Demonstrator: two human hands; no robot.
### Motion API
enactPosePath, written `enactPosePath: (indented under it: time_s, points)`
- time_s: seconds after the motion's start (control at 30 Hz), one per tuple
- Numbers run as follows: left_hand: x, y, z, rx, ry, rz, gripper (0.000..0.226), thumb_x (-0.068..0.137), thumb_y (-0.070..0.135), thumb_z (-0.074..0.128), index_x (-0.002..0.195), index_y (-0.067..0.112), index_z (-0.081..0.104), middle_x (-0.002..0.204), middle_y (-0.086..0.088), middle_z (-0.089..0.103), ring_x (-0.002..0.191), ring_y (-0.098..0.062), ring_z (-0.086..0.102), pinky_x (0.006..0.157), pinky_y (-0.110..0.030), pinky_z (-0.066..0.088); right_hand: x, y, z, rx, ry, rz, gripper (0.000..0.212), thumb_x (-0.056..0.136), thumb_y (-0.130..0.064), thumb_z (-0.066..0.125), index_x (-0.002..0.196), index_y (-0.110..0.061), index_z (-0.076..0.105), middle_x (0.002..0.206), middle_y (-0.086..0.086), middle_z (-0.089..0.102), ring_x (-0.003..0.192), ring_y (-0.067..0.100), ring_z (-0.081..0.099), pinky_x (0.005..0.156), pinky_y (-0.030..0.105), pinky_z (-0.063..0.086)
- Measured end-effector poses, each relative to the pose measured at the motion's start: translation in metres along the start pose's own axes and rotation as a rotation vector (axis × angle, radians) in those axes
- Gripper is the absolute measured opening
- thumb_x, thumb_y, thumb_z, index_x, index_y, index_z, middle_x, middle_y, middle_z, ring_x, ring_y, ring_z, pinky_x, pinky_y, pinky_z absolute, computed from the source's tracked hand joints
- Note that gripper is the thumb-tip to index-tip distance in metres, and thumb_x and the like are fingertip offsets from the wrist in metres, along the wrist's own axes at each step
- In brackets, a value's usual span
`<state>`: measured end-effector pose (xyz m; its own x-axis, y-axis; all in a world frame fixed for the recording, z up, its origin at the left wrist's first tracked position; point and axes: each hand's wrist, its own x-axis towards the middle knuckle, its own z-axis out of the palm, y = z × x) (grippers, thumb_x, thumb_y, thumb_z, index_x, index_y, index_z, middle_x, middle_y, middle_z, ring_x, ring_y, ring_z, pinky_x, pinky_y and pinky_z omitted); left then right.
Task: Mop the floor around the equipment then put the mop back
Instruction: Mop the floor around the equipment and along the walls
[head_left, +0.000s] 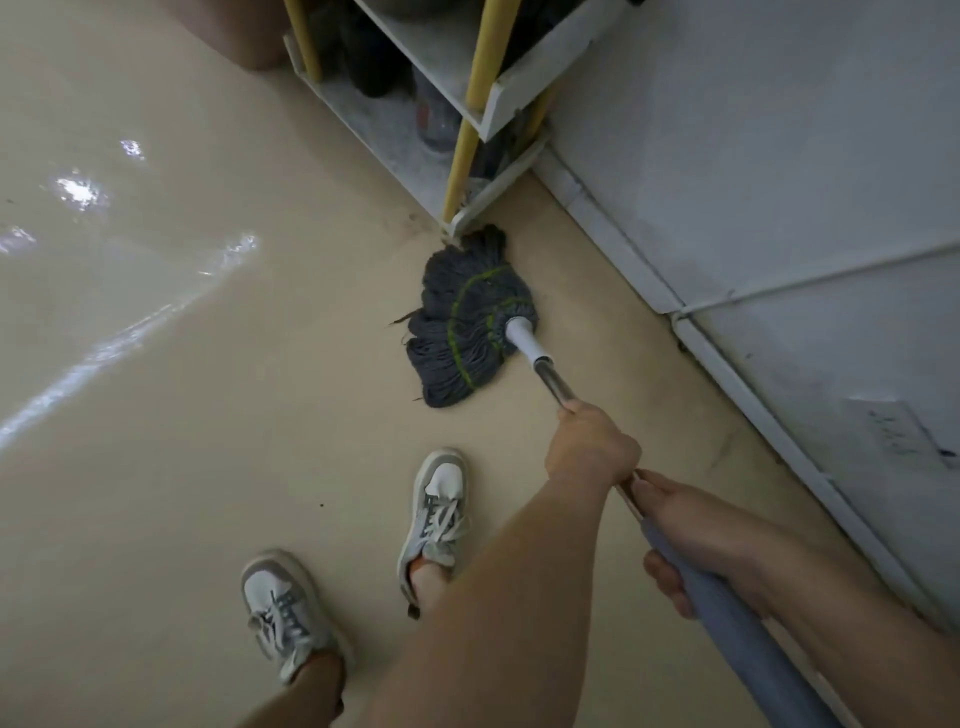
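Both of our hands are wrapped around the mop handle (555, 383). Our left hand (592, 449) is fisted on the bare metal shaft lower down, and our right hand (711, 540) grips the blue sleeve (727, 613) nearer our body. We judge that this split grip lets the lower hand steer and press while the upper hand drives the stroke. The handle slants down and away from us to a white collar (524, 340). From there the grey mop head (462, 322), banded with green stitching, fans out flat on the beige floor (260, 467). Its far strands touch the foot of a white shelf unit (384, 135) where a yellow post (465, 140) meets the ground. We seem to have the head pushed into that corner to reach the dark specks gathered along the unit's base. On the right, the strip of floor between the mop and the white wall panel (779, 156) is narrow, which may be why the handle runs nearly parallel to the skirting (613, 228). A dusty bottle (434, 119) stands on the lowest shelf, and a sheet of paper (893, 426) is stuck to the wall. Our grey-and-white shoes (439, 509) stand to the left of the handle. Further left the floor carries bright, wet-looking streaks (104, 338). We judge that the mopping is in progress and that putting the mop back is yet to come.
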<state>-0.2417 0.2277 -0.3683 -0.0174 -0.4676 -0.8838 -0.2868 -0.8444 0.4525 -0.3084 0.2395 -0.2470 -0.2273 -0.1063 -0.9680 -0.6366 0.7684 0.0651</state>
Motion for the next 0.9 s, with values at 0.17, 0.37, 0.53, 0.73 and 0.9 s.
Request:
enactPosePath:
  time_s: [0.17,0.37,0.53,0.73,0.9]
  points:
    - [-0.018,-0.037,-0.025,-0.004,0.072,-0.033,0.064,0.082,0.016,0.053,0.14,-0.003,0.036,0.134,-0.019,0.053,0.121,-0.035,0.055,0.095,-0.037,0.049,-0.01,0.002,0.042,0.063,-0.123,0.03,0.028,0.101,-0.049,0.031,0.121,-0.038,0.048,0.052,0.005,0.045,0.031,0.011,0.043,0.037,0.018,0.041]
    - [-0.063,-0.126,-0.075,-0.103,0.198,-0.1,0.05,0.079,0.017,0.055,0.126,0.003,0.049,0.111,-0.012,0.064,0.108,-0.033,0.062,0.082,-0.031,0.051,-0.029,0.01,0.131,-0.058,-0.232,-0.006,0.029,0.101,-0.048,0.026,0.119,-0.036,0.046,0.052,0.004,0.05,0.039,0.012,0.045,0.044,0.021,0.044]
    - [-0.103,-0.225,-0.133,-0.209,0.295,-0.208,0.031,0.076,0.016,0.06,0.105,0.007,0.053,0.099,-0.012,0.065,0.096,-0.034,0.062,0.069,-0.03,0.043,-0.04,0.011,0.238,-0.265,-0.305,-0.041,0.025,0.1,-0.043,0.025,0.113,-0.028,0.04,0.06,0.009,0.048,0.041,0.017,0.047,0.044,0.025,0.048]
    - [-0.141,-0.333,-0.169,-0.362,0.454,-0.386,0.023,0.072,0.018,0.06,0.094,0.011,0.058,0.091,-0.009,0.067,0.091,-0.031,0.064,0.073,-0.033,0.05,-0.046,0.014,0.341,-0.626,-0.398,-0.064,0.035,0.101,-0.031,0.025,0.136,-0.027,0.029,0.067,0.015,0.05,0.048,0.02,0.049,0.049,0.031,0.048]
    - [-0.146,-0.357,-0.133,-0.524,0.521,-0.52,0.032,0.072,0.024,0.064,0.101,0.009,0.062,0.096,-0.012,0.072,0.093,-0.032,0.067,0.082,-0.036,0.055,-0.036,0.026,0.342,-1.121,-0.356,-0.249,0.038,0.1,-0.021,0.032,0.138,-0.02,0.031,0.082,0.022,0.06,0.056,0.031,0.06,0.051,0.036,0.05]
